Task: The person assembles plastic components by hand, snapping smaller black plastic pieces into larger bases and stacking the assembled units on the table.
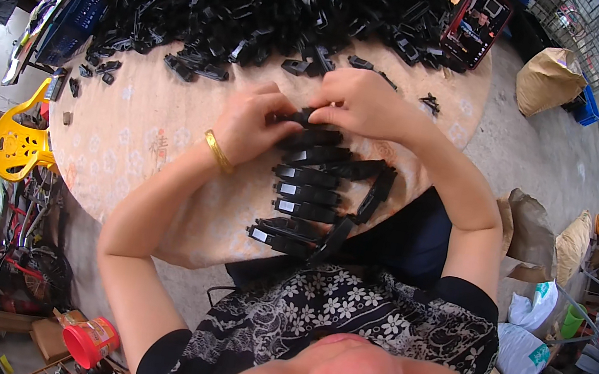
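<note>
Over the middle of the round table (113, 126), my left hand (248, 122) and my right hand (360, 103) come close together. Their fingers pinch a small black plastic part (306, 117) between them, mostly covered by the fingertips. Just below it, on the near side, lies a row of black plastic pieces (308, 193), several with pale end faces. More dark pieces (377, 191) curve along the row's right side. Beyond my hands rises a large heap of similar black parts (265, 5). A few loose parts (299, 67) lie at the heap's near edge.
A phone (476, 27) stands upright at the table's far right edge. Left of the table is a yellow plastic chair (21, 139); a red bucket (89, 342) sits on the floor at lower left. Brown paper sacks (550, 82) and white bags (522, 355) stand to the right.
</note>
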Demonstrator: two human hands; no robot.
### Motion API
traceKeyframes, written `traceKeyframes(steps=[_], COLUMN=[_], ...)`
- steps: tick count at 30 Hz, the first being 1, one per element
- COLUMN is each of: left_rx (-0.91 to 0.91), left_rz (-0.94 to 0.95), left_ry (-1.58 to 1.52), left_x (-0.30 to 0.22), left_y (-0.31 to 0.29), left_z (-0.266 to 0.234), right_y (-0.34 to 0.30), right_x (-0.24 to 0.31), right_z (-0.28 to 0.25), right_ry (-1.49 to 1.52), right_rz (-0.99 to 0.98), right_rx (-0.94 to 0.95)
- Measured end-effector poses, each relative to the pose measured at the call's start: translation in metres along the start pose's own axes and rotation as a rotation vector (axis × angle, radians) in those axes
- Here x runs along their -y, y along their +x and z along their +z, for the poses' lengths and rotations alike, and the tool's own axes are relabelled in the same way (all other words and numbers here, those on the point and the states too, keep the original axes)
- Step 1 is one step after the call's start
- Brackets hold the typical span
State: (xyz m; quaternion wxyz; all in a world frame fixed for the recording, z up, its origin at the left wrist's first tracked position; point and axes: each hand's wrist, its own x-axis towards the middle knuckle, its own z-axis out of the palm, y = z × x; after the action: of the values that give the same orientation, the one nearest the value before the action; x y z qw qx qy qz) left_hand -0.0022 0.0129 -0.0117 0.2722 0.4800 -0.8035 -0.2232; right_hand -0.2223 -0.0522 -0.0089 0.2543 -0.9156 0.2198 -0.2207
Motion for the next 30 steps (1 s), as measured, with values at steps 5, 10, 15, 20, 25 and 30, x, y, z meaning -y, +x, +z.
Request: traceKeyframes(steps=[5, 10, 15, 20, 25, 30], left_rx=[0.027, 0.036, -0.036, -0.23, 0.107, -0.05], left_rz=[0.155, 0.221, 0.016, -0.117, -0.361, -0.016], left_ry=[0.0, 0.053, -0.071, -0.516, -0.764, -0.06], left_x=[-0.002, 0.003, -0.004, 0.005, 0.01, 0.008], left_y=[0.0, -0.001, -0.003, -0.001, -0.001, -0.005], left_z=[0.003, 0.001, 0.002, 0.007, -0.011, -0.011], right_y=[0.004, 0.008, -0.003, -0.007, 0.001, 0.02], right_x=[-0.013, -0.027, -0.032, -0.002, 0.019, -0.005], right_z=[-0.002, 0.011, -0.003, -0.026, 0.004, 0.004], right_ry=[-0.247, -0.36, -0.388, -0.165, -0.304, -0.157], right_rz=[0.06, 0.098, 0.209, 0.106, -0.299, -0.189], right_rx=[-0.332, -0.39, -0.42, -0.473, -0.262, -0.191])
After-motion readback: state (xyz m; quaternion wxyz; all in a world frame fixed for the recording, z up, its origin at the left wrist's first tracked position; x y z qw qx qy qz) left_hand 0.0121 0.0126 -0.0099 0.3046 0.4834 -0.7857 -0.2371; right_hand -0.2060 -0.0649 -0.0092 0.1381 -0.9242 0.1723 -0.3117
